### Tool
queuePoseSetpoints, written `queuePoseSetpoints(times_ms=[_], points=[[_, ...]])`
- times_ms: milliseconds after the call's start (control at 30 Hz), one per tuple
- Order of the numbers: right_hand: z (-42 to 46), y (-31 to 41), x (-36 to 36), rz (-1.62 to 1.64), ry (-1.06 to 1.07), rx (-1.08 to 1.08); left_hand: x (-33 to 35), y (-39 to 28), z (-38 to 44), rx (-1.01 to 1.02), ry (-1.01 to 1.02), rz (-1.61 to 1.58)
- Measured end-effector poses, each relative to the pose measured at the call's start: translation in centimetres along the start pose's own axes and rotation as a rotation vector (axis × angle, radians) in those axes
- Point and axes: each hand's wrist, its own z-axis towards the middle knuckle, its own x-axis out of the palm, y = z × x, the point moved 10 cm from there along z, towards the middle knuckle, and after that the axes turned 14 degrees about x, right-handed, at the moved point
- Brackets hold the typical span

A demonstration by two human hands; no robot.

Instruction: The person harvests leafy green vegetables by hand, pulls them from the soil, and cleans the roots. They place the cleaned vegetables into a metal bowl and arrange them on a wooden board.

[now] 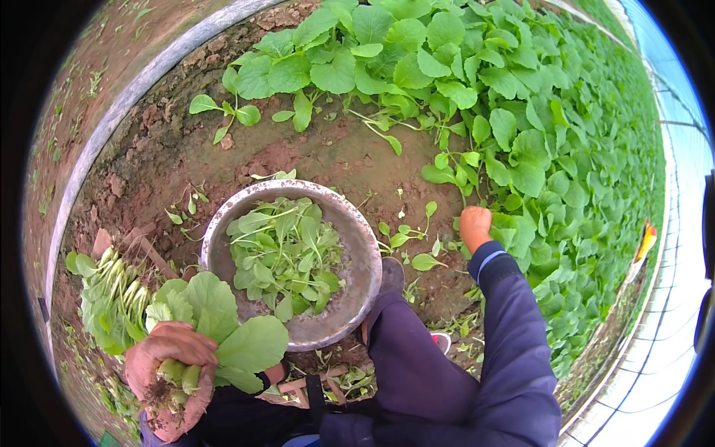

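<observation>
My left hand (pixel 177 341) is closed around a bunch of leafy greens (pixel 209 307), with pale stems and soil-covered roots facing me and broad leaves pointing away. Out to the right, my right hand (pixel 476 223) is a fist low at the edge of the planted bed. A leafy green plant (pixel 461 173) stands just beyond that fist, its stem running down into the fingers. Between my hands is a worn metal basin (pixel 363 234) with loose small greens (pixel 285 251) inside. Left of the basin lies a pile of pulled greens (pixel 114 296), roots towards the basin.
Dense leafy greens (pixel 581 139) fill the bed ahead and right. Bare soil (pixel 223 156) with scattered seedlings surrounds the basin. A pale curved border strip (pixel 123 100) runs along the left. My shoe (pixel 392 274) is against the basin; a wooden frame (pixel 335 385) is below me.
</observation>
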Motion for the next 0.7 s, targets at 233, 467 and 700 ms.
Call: queuePoseSetpoints(times_ms=[233, 467, 700], points=[[-1.1, -2.9, -8.2, 0.301, -0.328, 0.202, -0.1, -0.6, 0.0, 0.011, 0.011, -0.033], [-3.7, 0.5, -13.4, 0.699, -0.304, -0.196, 0.2, -0.2, -1.4, -0.142, -0.077, -0.034], [-12.8, -1.6, -26.6, 1.321, -0.377, -0.642, 0.6, -0.4, -0.7, -0.119, -0.013, -0.011]])
